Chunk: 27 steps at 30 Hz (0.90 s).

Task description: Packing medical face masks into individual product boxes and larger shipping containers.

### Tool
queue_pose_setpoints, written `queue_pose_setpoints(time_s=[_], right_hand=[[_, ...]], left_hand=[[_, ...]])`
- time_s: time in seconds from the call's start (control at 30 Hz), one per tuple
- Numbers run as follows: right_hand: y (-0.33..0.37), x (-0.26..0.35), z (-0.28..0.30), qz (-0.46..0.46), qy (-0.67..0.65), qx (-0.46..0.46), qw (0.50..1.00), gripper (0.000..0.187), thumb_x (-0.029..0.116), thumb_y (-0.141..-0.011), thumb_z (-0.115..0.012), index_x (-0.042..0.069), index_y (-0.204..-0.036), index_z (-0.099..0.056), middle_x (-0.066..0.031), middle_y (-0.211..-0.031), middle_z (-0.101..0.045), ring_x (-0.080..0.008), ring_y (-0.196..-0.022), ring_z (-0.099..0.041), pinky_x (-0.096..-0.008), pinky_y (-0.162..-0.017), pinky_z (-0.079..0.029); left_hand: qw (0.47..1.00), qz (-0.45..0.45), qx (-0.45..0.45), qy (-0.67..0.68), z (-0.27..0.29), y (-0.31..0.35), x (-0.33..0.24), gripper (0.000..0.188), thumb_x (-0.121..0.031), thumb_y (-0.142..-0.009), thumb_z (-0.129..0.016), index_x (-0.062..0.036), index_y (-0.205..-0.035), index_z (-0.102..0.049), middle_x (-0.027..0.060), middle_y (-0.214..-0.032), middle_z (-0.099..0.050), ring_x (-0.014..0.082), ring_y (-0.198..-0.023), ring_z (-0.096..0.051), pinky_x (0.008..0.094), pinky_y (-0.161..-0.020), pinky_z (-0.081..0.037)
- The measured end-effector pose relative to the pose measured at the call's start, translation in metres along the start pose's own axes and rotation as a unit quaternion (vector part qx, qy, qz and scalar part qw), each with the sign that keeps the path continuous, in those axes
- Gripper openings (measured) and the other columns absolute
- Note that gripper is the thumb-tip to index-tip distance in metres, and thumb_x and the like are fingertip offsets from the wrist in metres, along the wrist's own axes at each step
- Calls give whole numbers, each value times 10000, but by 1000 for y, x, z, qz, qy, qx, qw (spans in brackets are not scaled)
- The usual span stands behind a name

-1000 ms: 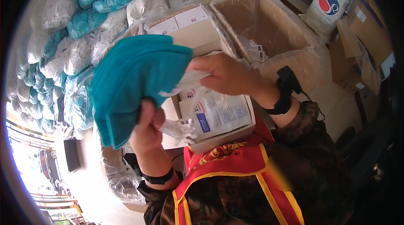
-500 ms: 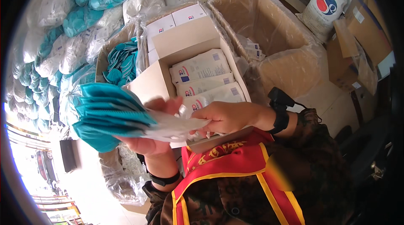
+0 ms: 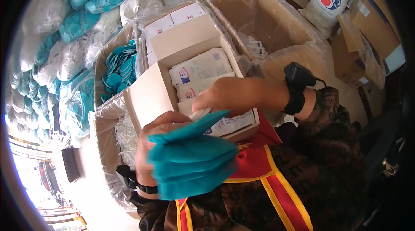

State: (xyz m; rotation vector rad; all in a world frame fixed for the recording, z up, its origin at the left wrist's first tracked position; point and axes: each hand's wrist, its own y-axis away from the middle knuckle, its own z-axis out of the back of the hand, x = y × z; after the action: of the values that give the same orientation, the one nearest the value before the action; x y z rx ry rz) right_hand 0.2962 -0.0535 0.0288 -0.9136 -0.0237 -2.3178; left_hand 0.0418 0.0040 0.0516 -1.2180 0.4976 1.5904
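right hand (image 3: pixel 212 98): fingers were bent and pressed together, pinching a white strip (image 3: pixel 201 114) at the upper edge of a fanned stack of teal masks (image 3: pixel 190 162). left hand (image 3: pixel 149 142): curled around the stack at its left side; fingertips were hidden, so their exact placement could not be told. the stack lay just below the right fingers and beside the left palm, blurred, held in the air in front of the person's chest. beyond the fingers stood an open box (image 3: pixel 183 41) containing white packets (image 3: pixel 201 66), partly covered by the right hand. farther left, a carton (image 3: pixel 98 73) held loose teal masks (image 3: pixel 121 67). behind the open box were white boxes (image 3: pixel 186 15); right of these, a plastic-lined carton (image 3: pixel 298 23) contained several small packets (image 3: pixel 256 48).
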Motion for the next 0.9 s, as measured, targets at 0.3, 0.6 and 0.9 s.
queue_pose_setpoints(time_s=[0.3, 0.6, 0.9], right_hand=[[-12, 12, 28, 38, 76, -15, 996, 211, 174, -838, -621, 28, -990, -636, -182, -905, -682, -384, -871, -662, -455, -761, -530], [-4, 34, 6, 32, 185, 23, 982, 224, 153, -834, -633, 17, -1007, -591, -129, -937, -636, -303, -882, -656, -392, -720, -543], [-1, 53, 9, 63, 387, 9, 920, 139, 133, -809, -612, 55, -921, -584, -59, -893, -602, -204, -875, -627, -334, -708, -542]], left_hand=[[939, -47, 43, -337, -9, -9, -48, 459, -44, -696, -713, -177, -1135, -704, 168, -1278, -554, 327, -875, -708, 363, -711, -591], [887, 46, 123, -442, -26, -1, -37, 475, -42, -624, -701, -140, -1085, -645, 124, -1001, -556, 332, -757, -666, 418, -649, -559], [894, -27, 70, -441, -21, -3, -26, 269, -89, -760, -626, -119, -1026, -593, 90, -841, -489, 241, -615, -629, 349, -564, -525]])
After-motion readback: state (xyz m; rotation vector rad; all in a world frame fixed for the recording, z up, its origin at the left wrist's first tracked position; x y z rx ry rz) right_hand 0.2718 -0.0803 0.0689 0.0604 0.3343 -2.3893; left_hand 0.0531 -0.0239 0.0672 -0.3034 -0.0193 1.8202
